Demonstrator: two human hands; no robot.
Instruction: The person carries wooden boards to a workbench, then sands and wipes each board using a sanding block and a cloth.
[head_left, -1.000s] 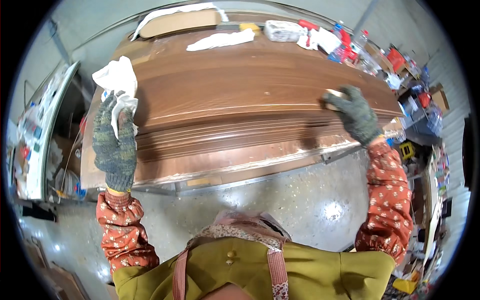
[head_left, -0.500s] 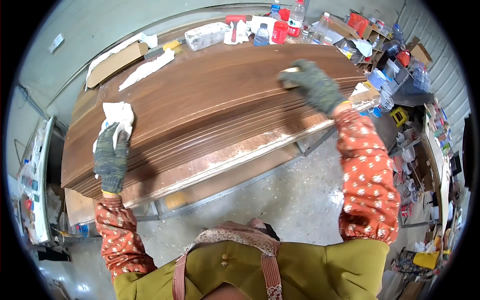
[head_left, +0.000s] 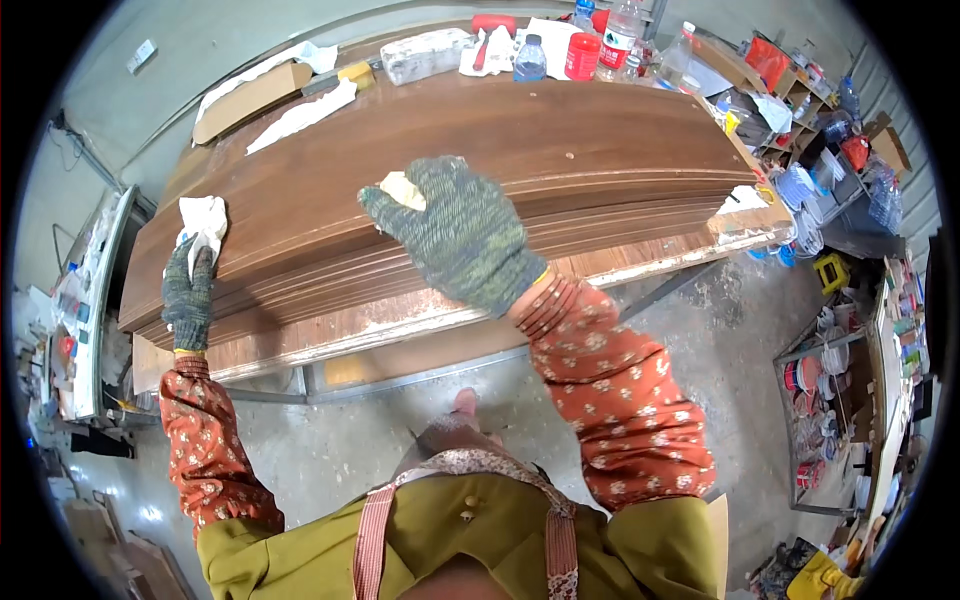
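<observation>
Left hand (head_left: 188,295) loosely holding one white cloth (head_left: 203,218) near panel (head_left: 330,175) edge; half-curled right hand (head_left: 462,230) gripping one block (head_left: 402,190); panel stretching bare rightward

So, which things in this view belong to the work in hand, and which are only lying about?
Apparently in use:
- brown wooden panel, under both hands
- white cloth, touched by the gloved left grip
- pale block, in the gloved right grip

Apparently lying about:
- red jar
- small bluish bottle
- whitish brick-shaped bundle
- white strip
</observation>
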